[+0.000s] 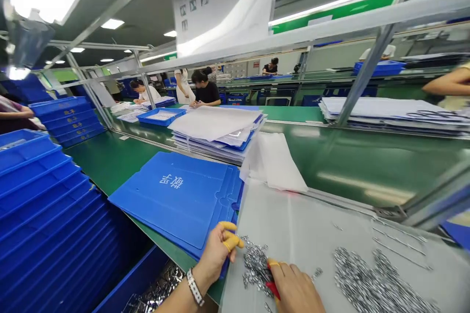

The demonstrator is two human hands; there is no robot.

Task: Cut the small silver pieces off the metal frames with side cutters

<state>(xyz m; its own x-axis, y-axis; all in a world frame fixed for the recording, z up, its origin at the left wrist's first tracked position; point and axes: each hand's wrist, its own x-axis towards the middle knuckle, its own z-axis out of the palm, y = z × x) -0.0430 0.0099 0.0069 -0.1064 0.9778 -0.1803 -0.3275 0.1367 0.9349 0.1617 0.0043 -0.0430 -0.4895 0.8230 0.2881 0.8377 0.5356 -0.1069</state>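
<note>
My left hand (217, 250), with yellow finger covers, is curled at the left edge of a pile of small silvery metal pieces (255, 263). Its fingers are drawn together; whatever may be between them is too small to make out. My right hand (296, 287) is closed around a red-handled tool (272, 287) at the right side of that pile; the tool's working end is hidden. Both hands are low over a grey mat (282, 225). A larger heap of similar metal pieces (374, 279) lies to the right.
Blue plastic sheets (176, 195) lie left of the mat. Stacked blue trays (47, 205) stand far left, above a blue bin (128, 279) holding metal parts. Thin metal rods (400, 244) lie right. Paper stacks (216, 124) and a metal frame post (367, 54) stand behind; people work beyond.
</note>
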